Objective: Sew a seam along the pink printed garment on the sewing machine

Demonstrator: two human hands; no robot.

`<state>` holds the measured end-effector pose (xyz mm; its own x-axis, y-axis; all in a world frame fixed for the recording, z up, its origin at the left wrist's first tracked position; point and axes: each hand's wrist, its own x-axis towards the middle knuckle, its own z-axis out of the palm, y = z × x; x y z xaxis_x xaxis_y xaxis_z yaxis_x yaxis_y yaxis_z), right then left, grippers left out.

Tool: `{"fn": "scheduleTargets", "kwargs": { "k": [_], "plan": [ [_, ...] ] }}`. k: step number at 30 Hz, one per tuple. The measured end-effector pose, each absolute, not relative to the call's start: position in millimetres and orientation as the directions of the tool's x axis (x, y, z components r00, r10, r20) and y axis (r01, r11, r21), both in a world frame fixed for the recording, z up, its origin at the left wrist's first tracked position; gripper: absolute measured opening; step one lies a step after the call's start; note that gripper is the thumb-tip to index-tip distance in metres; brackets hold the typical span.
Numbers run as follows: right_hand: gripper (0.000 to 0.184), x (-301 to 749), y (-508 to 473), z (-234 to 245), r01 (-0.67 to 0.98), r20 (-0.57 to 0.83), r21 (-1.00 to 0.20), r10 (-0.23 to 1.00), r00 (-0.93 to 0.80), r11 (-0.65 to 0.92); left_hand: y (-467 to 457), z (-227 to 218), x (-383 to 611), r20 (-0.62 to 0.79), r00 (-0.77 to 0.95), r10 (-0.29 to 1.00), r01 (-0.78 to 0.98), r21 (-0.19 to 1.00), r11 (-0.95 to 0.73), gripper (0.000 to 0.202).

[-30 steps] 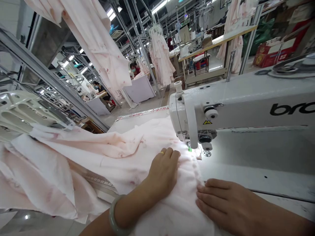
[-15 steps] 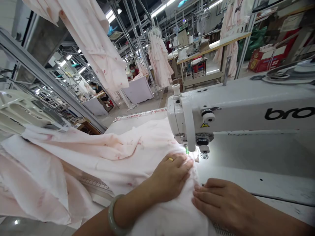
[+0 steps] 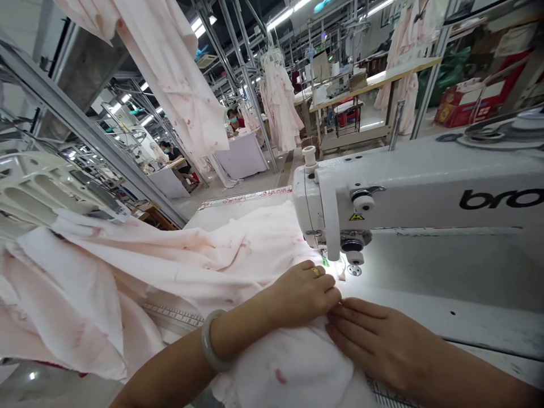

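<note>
Pale pink fabric [image 3: 221, 266] with small reddish prints lies over the sewing machine's bed and drapes off to the left. My left hand [image 3: 304, 294], with a ring and a bangle, is closed on the fabric just in front of the needle area, its fingers curled. Close by on the right, my right hand [image 3: 378, 340] grips the fabric's edge; its fingertips nearly meet my left hand and its thumb is hidden. The white sewing machine [image 3: 408, 175] has its lit needle area and a small green part [image 3: 325, 260] directly beyond my left knuckles.
A plastic rack [image 3: 38, 192] stands at left, with fabric hanging from it. More pink fabric [image 3: 170, 73] hangs overhead. Metal posts [image 3: 93, 136] rise at left. Behind are other sewing tables [image 3: 374, 85], hanging garments [image 3: 278, 96] and two people at work.
My left hand has curled its fingers more and turned toward the right hand. My right hand has shifted slightly left and up to meet it. The near fabric has bunched and moved.
</note>
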<state>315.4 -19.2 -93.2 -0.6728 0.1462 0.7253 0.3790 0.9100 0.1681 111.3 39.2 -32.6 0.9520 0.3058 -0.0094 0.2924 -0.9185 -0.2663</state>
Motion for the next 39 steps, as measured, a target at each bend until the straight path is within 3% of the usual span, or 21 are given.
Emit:
{"fn": "scheduleTargets", "kwargs": {
  "k": [5, 8, 12, 15, 20, 27, 31, 35, 39],
  "plan": [
    [0.041, 316.4, -23.1, -88.2, 0.430, 0.701, 0.253, 0.142, -0.699, 0.867, 43.8, -38.4, 118.6, 0.000, 0.933, 0.359, 0.352, -0.194, -0.916, 0.028],
    [0.038, 317.6, -21.0, -90.6, 0.407, 0.691, 0.193, 0.171, -0.703, 0.893, 41.9, -45.0, 120.1, 0.047, 0.896, 0.442, 0.444, -0.042, -0.895, 0.013],
    [0.034, 320.3, -18.0, -95.4, 0.391, 0.648, 0.102, 0.237, -0.724, 0.915, 26.6, -44.5, 114.1, 0.198, 0.744, 0.639, 0.630, 0.112, -0.768, 0.016],
    [0.035, 321.0, -18.2, -95.7, 0.386, 0.633, 0.080, 0.252, -0.732, 0.919, 10.3, -44.3, 105.5, 0.199, 0.737, 0.646, 0.620, 0.181, -0.764, 0.021],
    [0.034, 320.8, -16.8, -96.1, 0.396, 0.654, 0.074, 0.256, -0.712, 0.915, 2.9, -57.1, 99.5, 0.228, 0.759, 0.609, 0.587, 0.166, -0.793, 0.039],
    [0.032, 317.7, -1.4, -94.3, 0.441, 0.622, -0.121, 0.414, -0.664, 0.889, 33.5, -59.0, 100.8, 0.208, 0.775, 0.597, 0.567, 0.189, -0.802, 0.028],
    [0.028, 315.2, 8.8, -88.2, 0.453, 0.624, -0.163, 0.447, -0.641, 0.876, 56.3, -67.0, 99.5, 0.192, 0.749, 0.634, 0.603, 0.198, -0.772, 0.015],
    [0.028, 318.4, 15.8, -84.4, 0.451, 0.638, -0.170, 0.446, -0.627, 0.876, 76.5, -61.4, 101.7, 0.091, 0.746, 0.660, 0.642, 0.163, -0.749, 0.008],
    [0.034, 322.8, 17.7, -83.6, 0.482, 0.681, -0.145, 0.441, -0.585, 0.864, 67.0, -34.9, 102.8, 0.017, 0.752, 0.659, 0.649, 0.151, -0.745, 0.015]
  ]
}}
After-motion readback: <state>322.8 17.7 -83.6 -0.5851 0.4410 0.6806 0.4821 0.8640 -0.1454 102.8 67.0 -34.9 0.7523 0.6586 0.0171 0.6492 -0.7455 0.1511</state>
